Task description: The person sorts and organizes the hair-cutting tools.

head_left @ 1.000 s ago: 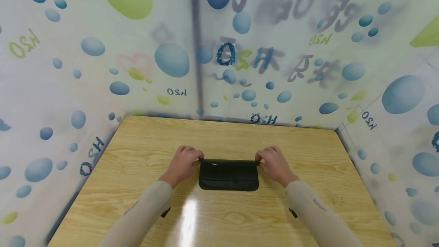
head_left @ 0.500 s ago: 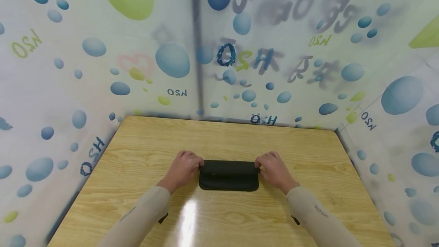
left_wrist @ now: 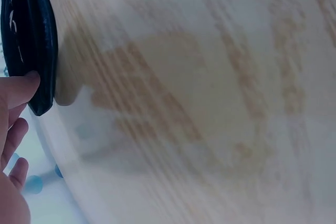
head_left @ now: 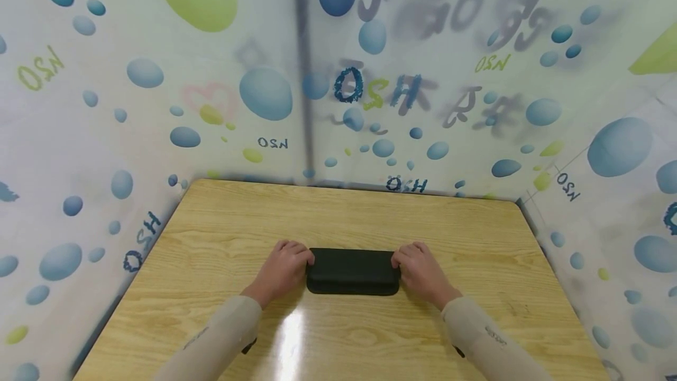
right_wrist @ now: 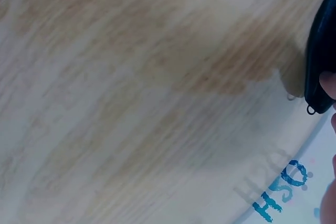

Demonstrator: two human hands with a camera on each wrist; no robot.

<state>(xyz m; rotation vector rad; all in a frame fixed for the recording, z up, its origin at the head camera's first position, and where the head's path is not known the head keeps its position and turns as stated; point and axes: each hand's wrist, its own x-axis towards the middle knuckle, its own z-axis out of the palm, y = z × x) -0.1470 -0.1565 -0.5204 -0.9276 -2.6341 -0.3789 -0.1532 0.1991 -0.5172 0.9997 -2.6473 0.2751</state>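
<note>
A long black wallet-like pouch [head_left: 353, 269] with rounded corners lies crosswise on the wooden table, its flap folded over the front. My left hand [head_left: 282, 270] pinches the pouch's left end near the upper corner. At the opposite end, my right hand [head_left: 421, 272] pinches the right upper corner. In the left wrist view, the left thumb [left_wrist: 22, 88] lies on the pouch [left_wrist: 46, 45], and glossy streaks show on its dark side. The right wrist view shows a small metal ring [right_wrist: 311, 110] at the pouch's corner, beside the right fingertips. The inside of the pouch is hidden from the head camera.
The light wooden table [head_left: 349, 340] extends around the pouch, with a bright glare strip to the front left. Walls [head_left: 449, 75] with blue and green drop patterns stand behind it and on both sides.
The pouch's flap has come down from its raised upper edge over the front, covering the glossy inside. Both hands have followed slightly toward the body, keeping their hold on the ends.
</note>
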